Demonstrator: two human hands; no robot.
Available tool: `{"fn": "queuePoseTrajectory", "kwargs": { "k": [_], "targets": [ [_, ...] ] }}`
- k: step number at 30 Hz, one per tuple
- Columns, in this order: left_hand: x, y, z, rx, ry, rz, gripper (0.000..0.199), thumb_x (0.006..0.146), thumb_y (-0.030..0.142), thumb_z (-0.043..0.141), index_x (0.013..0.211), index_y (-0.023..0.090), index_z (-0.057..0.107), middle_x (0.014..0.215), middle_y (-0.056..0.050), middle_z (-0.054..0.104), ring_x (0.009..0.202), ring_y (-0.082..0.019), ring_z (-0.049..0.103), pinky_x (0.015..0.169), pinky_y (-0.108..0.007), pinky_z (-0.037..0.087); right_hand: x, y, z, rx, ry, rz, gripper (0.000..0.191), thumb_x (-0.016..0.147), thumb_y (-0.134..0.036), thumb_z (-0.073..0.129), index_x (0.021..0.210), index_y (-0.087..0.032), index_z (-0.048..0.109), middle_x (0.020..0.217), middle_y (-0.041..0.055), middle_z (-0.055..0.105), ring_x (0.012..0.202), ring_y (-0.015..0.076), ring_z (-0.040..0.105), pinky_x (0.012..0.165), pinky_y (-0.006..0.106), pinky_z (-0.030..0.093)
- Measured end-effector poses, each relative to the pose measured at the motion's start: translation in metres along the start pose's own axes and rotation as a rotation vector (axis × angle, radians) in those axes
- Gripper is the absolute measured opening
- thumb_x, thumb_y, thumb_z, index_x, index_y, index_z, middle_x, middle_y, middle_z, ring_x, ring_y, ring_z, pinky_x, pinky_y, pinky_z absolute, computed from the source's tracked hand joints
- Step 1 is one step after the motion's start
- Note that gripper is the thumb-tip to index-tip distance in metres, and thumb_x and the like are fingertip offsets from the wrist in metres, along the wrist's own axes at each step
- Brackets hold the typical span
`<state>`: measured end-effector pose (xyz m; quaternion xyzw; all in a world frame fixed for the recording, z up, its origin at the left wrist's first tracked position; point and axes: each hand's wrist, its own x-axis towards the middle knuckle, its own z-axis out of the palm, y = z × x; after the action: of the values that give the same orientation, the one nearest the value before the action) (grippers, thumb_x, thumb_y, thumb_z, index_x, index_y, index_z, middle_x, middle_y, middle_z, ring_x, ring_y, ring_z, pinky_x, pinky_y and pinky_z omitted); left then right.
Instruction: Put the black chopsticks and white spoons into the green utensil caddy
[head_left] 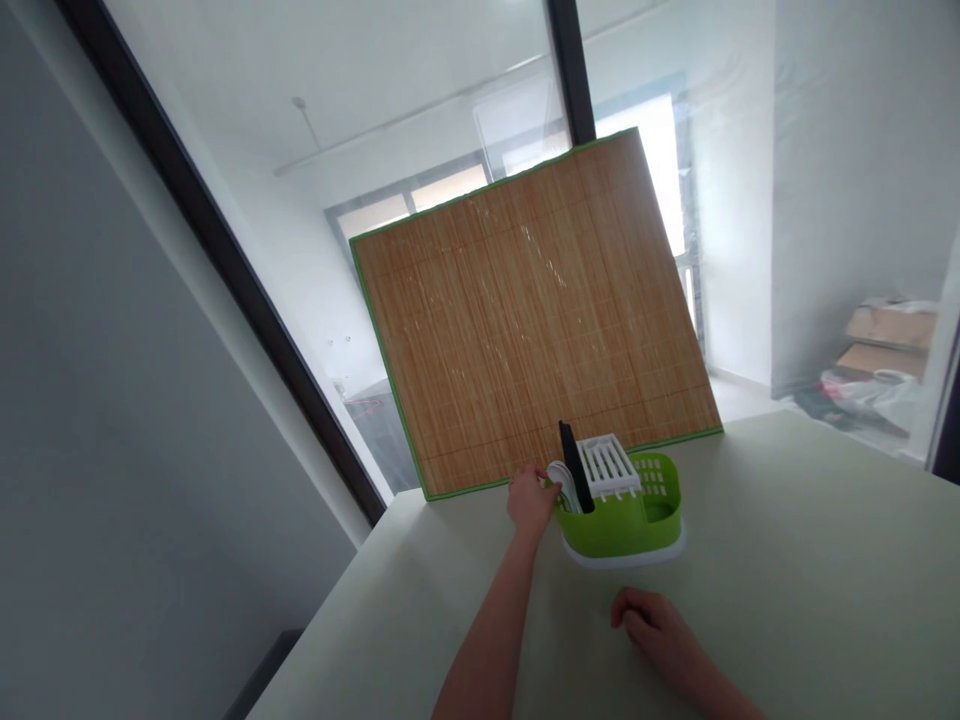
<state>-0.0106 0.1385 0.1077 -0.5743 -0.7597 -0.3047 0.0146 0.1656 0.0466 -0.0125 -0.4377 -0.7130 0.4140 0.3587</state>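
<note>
A green utensil holder (pixel 611 538) with a white base stands on the table. White spoons (pixel 561 478) are upright in its left compartment, beside a dark, long-bladed thing (pixel 573 465), probably a knife. A white slotted rack (pixel 607 465) covers its middle, and the right compartment shows its perforated wall. My left hand (pixel 531 497) is at the holder's left end, its thumb and fingers closed at a white spoon; the exact grip is partly hidden. In front of the holder, my right hand (pixel 649 622) lies on the table with its fingers curled and nothing visible in them.
A bamboo mat (pixel 525 330) with green edging leans against the glass (pixel 420 90) behind the holder. The pale table (pixel 810 560) ends at the left along a slanting edge. Beyond the glass lie cardboard and plastic bags (pixel 874 385).
</note>
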Motion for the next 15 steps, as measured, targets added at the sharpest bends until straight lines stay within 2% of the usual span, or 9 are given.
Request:
{"fn": "queuePoseTrajectory", "kwargs": {
  "k": [3, 7, 9, 12, 15],
  "targets": [
    [0.0, 0.001, -0.003, -0.024, 0.07, 0.039, 0.016, 0.073, 0.034, 0.062, 0.082, 0.021, 0.058, 0.095, -0.005, 0.061, 0.092, -0.019, 0.055, 0.071, -0.026, 0.039, 0.0, -0.001, -0.001, -0.009, 0.001, -0.002, 0.023, 0.067, -0.014, 0.037, 0.066, -0.02, 0.059, 0.05, -0.0045, 0.041, 0.052, 0.0115, 0.042, 0.052, 0.022, 0.03],
    [0.0, 0.003, -0.008, -0.03, 0.054, 0.026, 0.013, 0.075, 0.032, 0.06, 0.077, 0.02, 0.057, 0.093, -0.005, 0.059, 0.092, -0.019, 0.055, 0.072, -0.026, 0.039, 0.0, 0.0, -0.001, -0.02, -0.009, -0.01, 0.024, 0.067, -0.013, 0.037, 0.066, -0.021, 0.06, 0.053, -0.0031, 0.048, 0.056, 0.0126, 0.047, 0.056, 0.022, 0.033],
    [-0.008, 0.003, -0.009, -0.085, 0.082, 0.022, 0.013, 0.077, 0.032, 0.057, 0.078, 0.02, 0.056, 0.091, -0.004, 0.059, 0.088, -0.017, 0.056, 0.07, -0.025, 0.039, 0.0, 0.0, 0.0, -0.025, -0.017, -0.009, 0.024, 0.066, -0.013, 0.037, 0.065, -0.021, 0.06, 0.054, -0.0025, 0.05, 0.058, 0.0131, 0.049, 0.057, 0.022, 0.035],
    [-0.042, -0.004, -0.005, -0.221, 0.112, 0.048, 0.016, 0.082, 0.035, 0.049, 0.077, 0.02, 0.054, 0.079, -0.001, 0.059, 0.074, -0.012, 0.055, 0.065, -0.021, 0.039, 0.0, 0.001, 0.002, -0.033, -0.023, -0.01, 0.025, 0.066, -0.013, 0.038, 0.065, -0.021, 0.061, 0.055, -0.0016, 0.054, 0.059, 0.0139, 0.051, 0.058, 0.023, 0.037],
    [-0.096, -0.02, 0.01, -0.318, -0.015, 0.115, 0.027, 0.086, 0.04, 0.042, 0.07, 0.02, 0.052, 0.063, 0.003, 0.055, 0.058, -0.01, 0.05, 0.056, -0.019, 0.036, 0.001, 0.001, 0.003, -0.036, -0.017, -0.018, 0.024, 0.065, -0.014, 0.038, 0.064, -0.02, 0.061, 0.059, -0.0004, 0.058, 0.063, 0.015, 0.055, 0.062, 0.024, 0.039]
  ]
}}
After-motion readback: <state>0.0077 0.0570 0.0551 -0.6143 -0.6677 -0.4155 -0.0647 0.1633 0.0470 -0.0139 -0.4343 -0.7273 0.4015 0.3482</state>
